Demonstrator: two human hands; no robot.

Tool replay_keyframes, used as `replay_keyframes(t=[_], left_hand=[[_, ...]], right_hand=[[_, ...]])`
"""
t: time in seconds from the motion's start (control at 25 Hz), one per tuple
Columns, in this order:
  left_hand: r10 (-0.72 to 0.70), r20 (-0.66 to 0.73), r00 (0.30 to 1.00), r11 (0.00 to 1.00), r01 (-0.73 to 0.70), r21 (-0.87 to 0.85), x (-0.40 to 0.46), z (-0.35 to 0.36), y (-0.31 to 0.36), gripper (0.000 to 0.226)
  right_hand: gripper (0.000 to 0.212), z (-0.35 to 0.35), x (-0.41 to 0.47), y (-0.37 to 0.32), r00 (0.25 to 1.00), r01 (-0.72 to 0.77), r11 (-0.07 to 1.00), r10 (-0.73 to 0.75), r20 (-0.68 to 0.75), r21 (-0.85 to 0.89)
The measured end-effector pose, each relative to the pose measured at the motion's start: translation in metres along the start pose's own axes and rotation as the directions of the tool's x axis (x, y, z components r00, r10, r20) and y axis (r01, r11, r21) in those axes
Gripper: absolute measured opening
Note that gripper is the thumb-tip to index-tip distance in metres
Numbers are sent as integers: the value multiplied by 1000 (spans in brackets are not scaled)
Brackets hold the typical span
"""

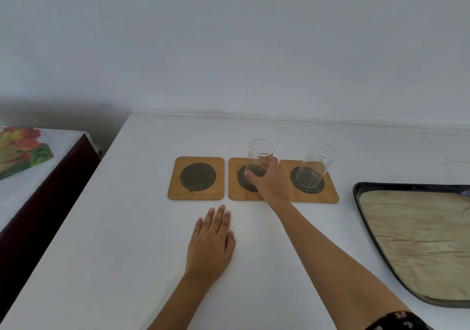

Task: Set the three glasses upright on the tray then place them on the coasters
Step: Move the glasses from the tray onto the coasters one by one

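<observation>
Coasters: three (196,178); glasses: two; right hand (269,181) fingers grip middle glass (259,158); left hand (212,243) flat, empty.

This looks like a room at home. I stand at a plain white table (127,228) pushed against a bare white wall (229,37). At nine o'clock sits a dark wooden cabinet (38,215) under a fruit-printed cloth (23,151). Bamboo coasters (196,178) lie at twelve, a serving tray (361,202) at three.
</observation>
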State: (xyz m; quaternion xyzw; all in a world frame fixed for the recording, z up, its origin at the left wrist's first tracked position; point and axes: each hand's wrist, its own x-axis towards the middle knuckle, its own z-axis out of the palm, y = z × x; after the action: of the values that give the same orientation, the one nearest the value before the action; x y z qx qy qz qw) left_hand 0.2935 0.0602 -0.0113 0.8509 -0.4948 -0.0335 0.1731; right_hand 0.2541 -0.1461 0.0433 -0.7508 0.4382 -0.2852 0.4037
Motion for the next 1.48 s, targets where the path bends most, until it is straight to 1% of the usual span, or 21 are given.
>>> replay_keyframes(t=[0.16, 0.2, 0.28, 0.36, 0.4, 0.48, 0.56, 0.64, 0.76, 0.88, 0.96, 1.04, 1.12, 1.16, 1.24, 1.32, 1.4, 1.48], left_hand=[[-8, -9, 1000, 1000, 8, -10, 0, 0, 2, 55], [-7, -12, 1000, 1000, 7, -8, -1, -1, 2, 54], [-2, -15, 1000, 1000, 2, -1, -1, -2, 4, 53], [-2, -10, 1000, 1000, 2, -1, -2, -3, 3, 54], [-3, -2, 1000, 1000, 3, 1, -1, -3, 4, 54], [-11, 4, 1000, 1000, 11, -2, -2, -4, 6, 55], [-23, -6, 1000, 1000, 23, -10, -4, -4, 14, 55], [-24, -4, 1000, 1000, 24, -4, -8, -3, 27, 56], [9, 8, 1000, 1000, -9, -7, -12, 1, 55, 66], [34, 36, 999, 999, -35, 5, -12, 8, 85, 71], [37, 52, 998, 999, -37, 14, -13, 11, 104, 71], [31, 69, 997, 999, -33, 21, -14, 13, 118, 69], [23, 85, 996, 999, -26, 33, -16, 14, 129, 68], [18, 89, 996, 999, -21, 38, -17, 15, 132, 67], [12, 84, 996, 999, -15, 39, -19, 16, 134, 67], [13, 75, 997, 999, -16, 33, -19, 17, 134, 67], [14, 68, 998, 999, -16, 30, -20, 18, 134, 66], [16, 58, 998, 1000, -17, 23, -21, 18, 134, 66]], right_hand=[[76, -2, 0, 0, 999, -14, 998, 12, 29, 56], [79, -4, 0, 1, 999, -20, 997, 17, 49, 70], [92, -11, -3, 1, 997, -33, 996, 26, 79, 87], [103, -22, -8, 2, 997, -40, 994, 33, 72, 97], [103, -30, -11, 3, 998, -34, 993, 28, 55, 113], [92, -51, -17, 5, 1000, -10, 984, 12, -13, 177], [74, -78, -23, 8, 991, 46, 978, -19, -132, 204], [59, -110, -30, 12, 970, 126, 972, -79, -228, 197], [46, -164, -39, 22, 927, 215, 959, -142, -347, 182], [38, -221, -45, 37, 872, 230, 968, -160, -462, 97], [33, -259, -47, 51, 837, 197, 980, -177, -518, -17], [30, -292, -46, 68, 792, 122, 974, -211, -573, -189], [32, -321, -43, 87, 770, -23, 940, -201, -606, -341], [35, -334, -43, 96, 776, -117, 918, -154, -612, -380], [44, -354, -45, 114, 801, -291, 867, -10, -598, -404], [54, -368, -50, 130, 824, -391, 833, 128, -552, -391], [60, -375, -56, 144, 843, -404, 848, 199, -500, -342], [61, -377, -62, 152, 861, -351, 900, 201, -468, -258]])
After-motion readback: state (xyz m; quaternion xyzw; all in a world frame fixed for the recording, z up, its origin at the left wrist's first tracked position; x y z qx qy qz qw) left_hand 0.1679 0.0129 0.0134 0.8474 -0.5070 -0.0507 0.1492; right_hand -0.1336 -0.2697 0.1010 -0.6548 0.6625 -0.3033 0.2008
